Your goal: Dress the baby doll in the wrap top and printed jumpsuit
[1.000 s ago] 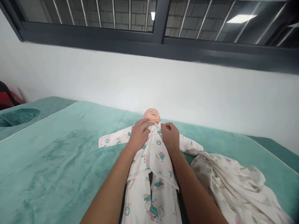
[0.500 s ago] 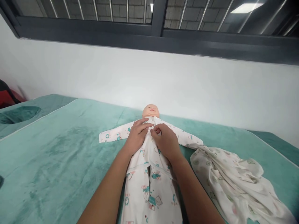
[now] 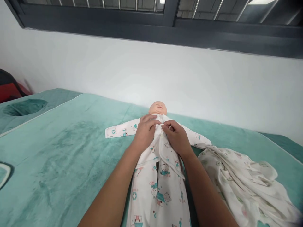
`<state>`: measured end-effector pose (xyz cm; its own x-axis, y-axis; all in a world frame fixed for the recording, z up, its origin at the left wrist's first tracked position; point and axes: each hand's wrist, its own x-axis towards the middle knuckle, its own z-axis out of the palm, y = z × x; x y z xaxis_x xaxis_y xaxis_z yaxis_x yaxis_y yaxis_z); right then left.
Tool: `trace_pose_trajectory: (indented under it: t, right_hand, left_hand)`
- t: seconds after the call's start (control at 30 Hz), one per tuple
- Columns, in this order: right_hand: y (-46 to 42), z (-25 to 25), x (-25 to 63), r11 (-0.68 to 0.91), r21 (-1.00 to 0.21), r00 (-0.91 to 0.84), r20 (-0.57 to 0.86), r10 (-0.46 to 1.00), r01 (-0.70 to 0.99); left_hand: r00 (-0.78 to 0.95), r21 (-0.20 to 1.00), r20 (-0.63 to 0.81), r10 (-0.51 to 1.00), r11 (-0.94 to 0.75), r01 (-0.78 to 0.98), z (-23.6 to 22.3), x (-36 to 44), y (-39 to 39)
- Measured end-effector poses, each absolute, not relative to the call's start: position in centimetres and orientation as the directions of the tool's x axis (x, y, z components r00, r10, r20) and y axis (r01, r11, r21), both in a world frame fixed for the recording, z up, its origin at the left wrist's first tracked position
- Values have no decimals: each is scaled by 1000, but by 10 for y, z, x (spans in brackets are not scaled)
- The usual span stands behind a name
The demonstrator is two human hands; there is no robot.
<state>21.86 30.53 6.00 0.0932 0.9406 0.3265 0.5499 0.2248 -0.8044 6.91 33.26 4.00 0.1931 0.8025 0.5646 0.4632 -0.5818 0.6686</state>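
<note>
A baby doll point(image 3: 158, 108) lies face up on a teal towel-covered bed point(image 3: 59, 148), its head toward the wall. It wears a white romper point(image 3: 158, 183) printed with small teal animals, sleeves spread to both sides. My left hand point(image 3: 145, 132) rests on the doll's chest and pinches the left edge of the romper's front at the neck. My right hand point(image 3: 176, 137) pinches the right edge, fingertips almost touching the left hand's. The front below the hands lies partly apart.
A crumpled white printed cloth point(image 3: 241, 186) lies on the bed to the right of the doll. A white wall point(image 3: 165, 75) with a dark window frame stands close behind. A dark red thing point(image 3: 9, 90) sits at the far left.
Both hands stayed at the romper's neckline; the right hand moved in from the doll's shoulder to meet the left at the centre. The view has tilted down a little.
</note>
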Motion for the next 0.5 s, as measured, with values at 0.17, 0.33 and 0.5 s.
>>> trace_pose_trajectory:
  t: [0.17, 0.33, 0.5]
  right_hand:
    - [305, 58, 212, 157, -807, 216, 330, 919, 569]
    - [294, 69, 216, 86, -832, 305, 295, 906, 547]
    - [267, 94, 215, 69, -620, 99, 232, 968, 782]
  left_hand:
    - [206, 694, 551, 809, -580, 427, 40, 71, 332]
    - [217, 832, 450, 866, -495, 250, 54, 56, 320]
    - [508, 853, 286, 813, -457, 252, 63, 36, 316]
